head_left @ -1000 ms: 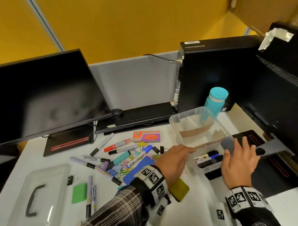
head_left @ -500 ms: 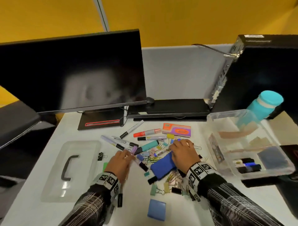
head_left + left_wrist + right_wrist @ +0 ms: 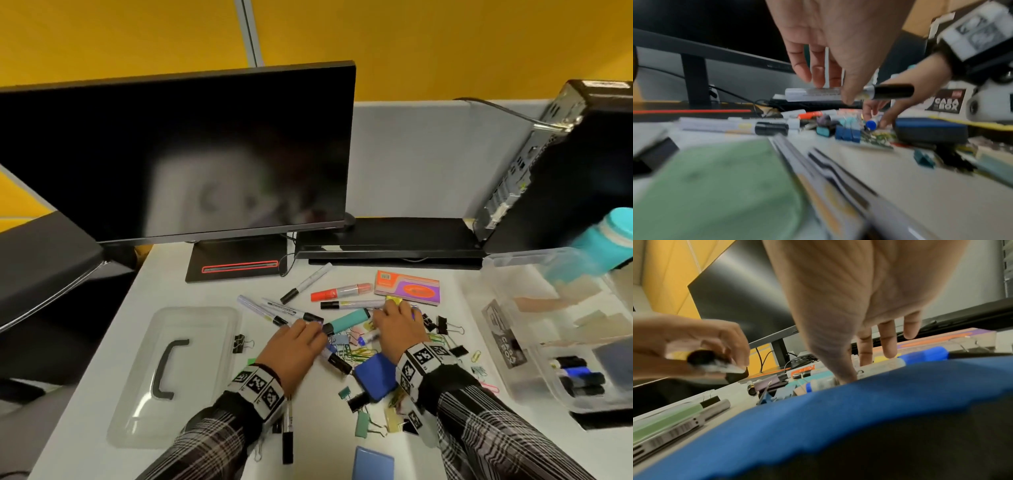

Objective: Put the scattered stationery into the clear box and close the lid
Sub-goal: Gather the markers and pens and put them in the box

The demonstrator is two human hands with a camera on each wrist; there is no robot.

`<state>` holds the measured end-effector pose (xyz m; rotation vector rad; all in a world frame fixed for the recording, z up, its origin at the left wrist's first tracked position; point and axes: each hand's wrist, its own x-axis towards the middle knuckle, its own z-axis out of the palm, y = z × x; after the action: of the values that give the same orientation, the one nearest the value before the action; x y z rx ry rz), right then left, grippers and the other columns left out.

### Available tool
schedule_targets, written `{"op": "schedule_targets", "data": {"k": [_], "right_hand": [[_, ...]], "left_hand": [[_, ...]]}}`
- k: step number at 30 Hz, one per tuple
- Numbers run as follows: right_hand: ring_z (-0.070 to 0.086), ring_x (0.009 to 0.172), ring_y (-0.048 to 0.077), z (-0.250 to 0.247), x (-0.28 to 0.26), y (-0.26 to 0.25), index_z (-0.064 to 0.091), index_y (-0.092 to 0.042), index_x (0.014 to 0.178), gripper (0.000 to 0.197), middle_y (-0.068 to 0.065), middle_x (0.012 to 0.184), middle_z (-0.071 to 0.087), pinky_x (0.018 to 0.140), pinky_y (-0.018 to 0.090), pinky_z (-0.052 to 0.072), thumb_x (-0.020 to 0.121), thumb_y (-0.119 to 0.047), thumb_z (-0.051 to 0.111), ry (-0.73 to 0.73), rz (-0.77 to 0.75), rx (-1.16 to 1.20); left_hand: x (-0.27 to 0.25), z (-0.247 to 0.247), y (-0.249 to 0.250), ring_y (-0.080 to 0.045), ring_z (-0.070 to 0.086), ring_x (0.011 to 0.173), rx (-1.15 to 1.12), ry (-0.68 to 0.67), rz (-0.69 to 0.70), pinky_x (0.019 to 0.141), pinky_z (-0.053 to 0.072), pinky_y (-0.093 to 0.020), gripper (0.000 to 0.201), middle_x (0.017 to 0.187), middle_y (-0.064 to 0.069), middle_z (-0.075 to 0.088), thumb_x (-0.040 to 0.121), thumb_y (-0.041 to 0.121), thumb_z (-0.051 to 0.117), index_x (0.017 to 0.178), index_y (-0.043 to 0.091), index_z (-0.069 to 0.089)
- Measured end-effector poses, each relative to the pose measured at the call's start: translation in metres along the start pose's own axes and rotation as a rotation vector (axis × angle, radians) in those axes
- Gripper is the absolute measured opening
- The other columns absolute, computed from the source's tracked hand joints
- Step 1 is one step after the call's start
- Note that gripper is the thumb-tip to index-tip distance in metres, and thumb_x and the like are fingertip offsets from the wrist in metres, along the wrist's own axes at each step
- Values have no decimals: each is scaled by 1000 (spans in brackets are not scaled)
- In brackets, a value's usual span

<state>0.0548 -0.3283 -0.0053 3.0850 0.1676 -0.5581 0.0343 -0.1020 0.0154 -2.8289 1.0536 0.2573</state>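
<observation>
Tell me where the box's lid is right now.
In the head view the clear lid lies flat on the desk's left side, handle up, left of the left hand and in front of the monitor.

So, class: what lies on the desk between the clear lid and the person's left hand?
In the head view, a black binder clip lies between the clear lid and the left hand.

Clear glossy plastic box (image 3: 534, 346) and lid (image 3: 178, 373), smooth white desk (image 3: 191, 294), matt blue foam-like eraser (image 3: 375, 375).
</observation>
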Motion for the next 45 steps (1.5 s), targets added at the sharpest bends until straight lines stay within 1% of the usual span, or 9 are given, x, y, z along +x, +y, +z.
{"op": "schedule_targets", "data": {"k": [4, 6, 11, 17, 22, 25, 33, 36, 45], "right_hand": [[31, 131, 28, -5, -4, 1, 35, -21, 133, 46, 4, 137, 39, 116, 48, 13, 89, -11, 45, 100, -59, 29], [40, 124, 26, -9, -5, -3, 34, -18, 133, 45, 5, 134, 41, 112, 42, 24, 90, -9, 44, 140, -120, 75], [56, 93, 20, -26, 15, -19, 38, -13, 129, 34, 7, 125, 46, 76, 27, 46, 96, -22, 42, 150, -66, 206], [63, 95, 23, -31, 47, -41, 47, -19, 127, 43, 4, 115, 61, 82, 36, 54, 87, -22, 61, -55, -11, 220], [61, 99, 22, -35, 53, -55, 50, -18, 124, 33, 4, 116, 61, 76, 30, 47, 92, -28, 49, -34, -101, 103], [59, 78, 17, -51, 41, -54, 48, -20, 113, 29, 1, 98, 63, 61, 24, 42, 90, -37, 51, 84, -104, 200], [41, 50, 15, -70, -39, 6, 46, -14, 69, 22, 1, 55, 47, 49, 26, 37, 82, -20, 62, 596, 219, 993], [44, 53, 24, -65, -70, 39, 51, -5, 73, 19, 14, 60, 52, 52, 24, 37, 85, -17, 60, 765, 372, 1037], [54, 71, 30, -59, -153, 155, 62, -5, 75, 34, 14, 71, 58, 66, 34, 40, 77, -38, 54, 1035, 914, 939]], "left_hand": [[-10, -4, -48, -23, 66, 78, 8, 137, -127, 61, 57, -33, 55, 88, 1, 72, 45, 10, 87, 94, 21, 62], [-12, -3, -78, -25, 66, 75, 51, 143, -203, 61, 56, -32, 54, 84, -2, 70, 44, 7, 86, 91, 17, 63], [-8, 8, -113, -23, 59, 67, 91, 58, -176, 64, 53, -35, 46, 80, 1, 63, 47, 14, 83, 87, 20, 62], [3, 15, -108, -24, 48, 110, 13, -78, -146, 98, 32, -39, 35, 120, 1, 53, 90, 23, 50, 125, 25, 47], [8, 23, -103, -26, 45, 116, -10, -86, -123, 101, 29, -40, 35, 128, -1, 50, 94, 20, 44, 128, 25, 45], [9, 22, -105, -25, 43, 117, 20, -128, -134, 101, 29, -41, 38, 128, -1, 48, 91, 18, 50, 128, 27, 43], [11, 13, -96, -21, 39, 122, 27, -162, -163, 101, 26, -37, 38, 133, 3, 45, 94, 23, 39, 132, 26, 40], [12, 4, -84, -19, 40, 120, 0, -116, -221, 99, 26, -35, 37, 129, 4, 47, 93, 19, 39, 129, 26, 41], [0, -20, -39, -15, 52, 101, -248, 178, -250, 80, 23, -27, 24, 110, 9, 57, 90, 27, 50, 114, 30, 53]]}}
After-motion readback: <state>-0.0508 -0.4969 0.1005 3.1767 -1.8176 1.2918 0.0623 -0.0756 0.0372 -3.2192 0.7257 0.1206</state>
